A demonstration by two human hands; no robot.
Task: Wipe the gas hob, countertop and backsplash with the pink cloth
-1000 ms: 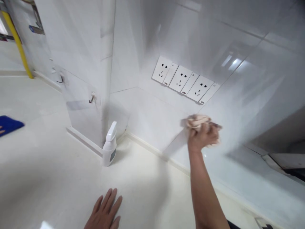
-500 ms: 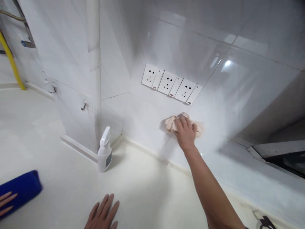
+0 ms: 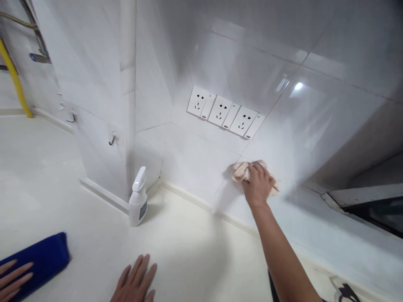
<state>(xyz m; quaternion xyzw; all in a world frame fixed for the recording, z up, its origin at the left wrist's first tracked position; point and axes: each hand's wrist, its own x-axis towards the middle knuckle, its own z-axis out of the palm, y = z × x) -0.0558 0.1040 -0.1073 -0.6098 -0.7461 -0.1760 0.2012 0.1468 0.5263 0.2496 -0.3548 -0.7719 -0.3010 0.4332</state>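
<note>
My right hand presses a crumpled beige cloth against the white tiled wall, a little below and right of a row of three wall sockets. Its fingers are curled over the cloth. My left hand lies flat, fingers spread, on the white countertop at the bottom of the view and holds nothing. A white spray bottle stands upright in the corner where the wall meets the counter, ahead of my left hand.
Another person's hand rests on a blue cloth at the lower left. Two metal hooks stick out of the left wall panel. A yellow pipe runs at far left. A dark opening lies at right.
My right hand slid the beige cloth across the wall, first left and then down and back right. The blue cloth with the other person's hand came further into view at lower left.
</note>
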